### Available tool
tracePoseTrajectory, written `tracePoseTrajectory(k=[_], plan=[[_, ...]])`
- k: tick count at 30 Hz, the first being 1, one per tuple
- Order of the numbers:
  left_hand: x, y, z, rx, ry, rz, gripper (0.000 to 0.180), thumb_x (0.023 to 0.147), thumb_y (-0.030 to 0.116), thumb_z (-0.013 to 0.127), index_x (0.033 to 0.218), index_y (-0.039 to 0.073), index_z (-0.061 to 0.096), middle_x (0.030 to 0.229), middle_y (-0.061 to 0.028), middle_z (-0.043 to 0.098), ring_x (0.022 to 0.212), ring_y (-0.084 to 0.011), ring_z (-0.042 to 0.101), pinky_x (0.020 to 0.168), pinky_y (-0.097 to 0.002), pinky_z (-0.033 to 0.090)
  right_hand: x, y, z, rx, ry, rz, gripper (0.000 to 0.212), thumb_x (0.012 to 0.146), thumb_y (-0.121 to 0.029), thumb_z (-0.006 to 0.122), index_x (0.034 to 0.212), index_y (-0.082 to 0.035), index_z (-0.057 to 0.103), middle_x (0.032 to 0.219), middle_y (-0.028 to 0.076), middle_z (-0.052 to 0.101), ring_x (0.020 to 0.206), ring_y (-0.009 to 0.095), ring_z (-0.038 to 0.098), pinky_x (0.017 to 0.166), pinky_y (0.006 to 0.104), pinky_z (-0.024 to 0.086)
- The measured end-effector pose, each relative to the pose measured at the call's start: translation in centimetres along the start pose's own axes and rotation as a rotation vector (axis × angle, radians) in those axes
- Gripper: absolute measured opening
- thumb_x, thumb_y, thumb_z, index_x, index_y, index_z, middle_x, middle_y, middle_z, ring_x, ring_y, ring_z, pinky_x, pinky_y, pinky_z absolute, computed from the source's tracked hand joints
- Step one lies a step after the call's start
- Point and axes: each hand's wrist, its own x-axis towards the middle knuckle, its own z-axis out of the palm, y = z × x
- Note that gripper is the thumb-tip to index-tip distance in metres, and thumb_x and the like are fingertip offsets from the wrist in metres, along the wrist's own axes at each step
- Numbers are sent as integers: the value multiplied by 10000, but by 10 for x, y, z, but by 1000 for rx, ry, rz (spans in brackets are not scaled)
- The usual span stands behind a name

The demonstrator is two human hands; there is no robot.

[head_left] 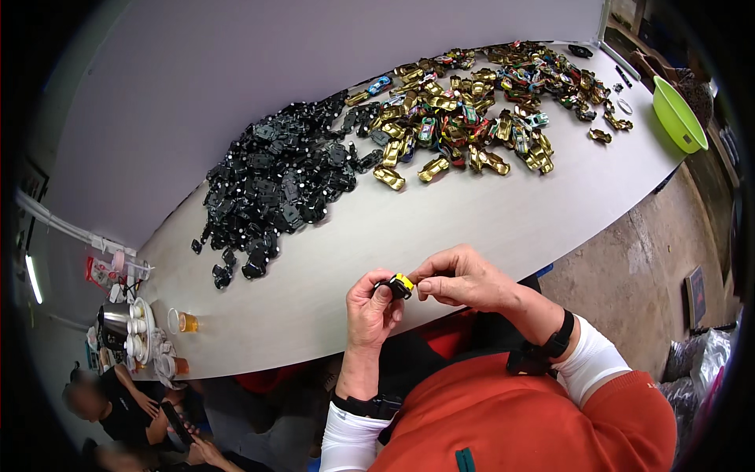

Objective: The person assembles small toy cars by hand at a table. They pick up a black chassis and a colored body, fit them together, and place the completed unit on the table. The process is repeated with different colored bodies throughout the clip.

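Note:
My left hand [370, 309] grips a small toy car [400, 286] with black and bright yellow parts, between thumb and fingers above the table's near edge. Close by on its right is my right hand [465, 278], thumb and index fingertip pinched together at the car's yellow end. Whatever those fingertips hold, if anything, is too small to tell. Beyond both hands lies a big heap of black toy car bases [287, 169] with small wheels. To its right spreads a pile of toy car bodies [464, 118], mostly gold, others in several colours.
The pale table [314, 315] curves along a grey partition [236, 63]. A lime green basin [676, 116] stands at the far right edge. White cups [136, 326] on a tray and a glass of amber drink [187, 322] are at left. Other people [126, 409] sit at lower left.

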Motion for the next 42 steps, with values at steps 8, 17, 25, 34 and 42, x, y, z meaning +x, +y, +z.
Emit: tracePoseTrajectory(k=[8,17,25,34,42], plan=[[1,-8,-3,11,-32,33,259,855,231,611,1022,34,587,833,-71,603,527,-110,546,402,-192,413,4,5,13,-318,154,-210,187,821,-80,640,976,24,632,757,27,613,605,51,511,517,198,425],[-6,-5,13,-296,-188,-185,375,874,290,573,1056,-37,543,769,-70,580,458,-95,473,378,-187,374,7,12,17,-589,162,-659,298,718,-44,720,994,6,619,763,71,603,665,147,575,595,266,476],[-12,-7,12,-653,-270,-389,352,850,229,616,1024,-64,529,673,-93,557,371,-89,426,307,-172,300,4,3,20,-504,16,-547,273,747,-100,705,966,-1,576,757,69,578,671,158,553,610,280,455],[-18,-6,19,-762,-372,-556,302,852,202,611,991,-42,500,634,-93,504,331,-90,370,282,-183,285,5,-9,8,-444,-134,-474,205,752,-75,673,868,-19,515,771,32,528,708,115,503,653,265,435],[-15,-8,19,-801,-298,-620,322,850,237,622,1022,-13,514,675,-95,496,362,-85,374,295,-170,291,2,-3,6,-308,-80,-377,139,767,-34,651,833,-12,530,793,6,531,748,66,496,665,228,435]])
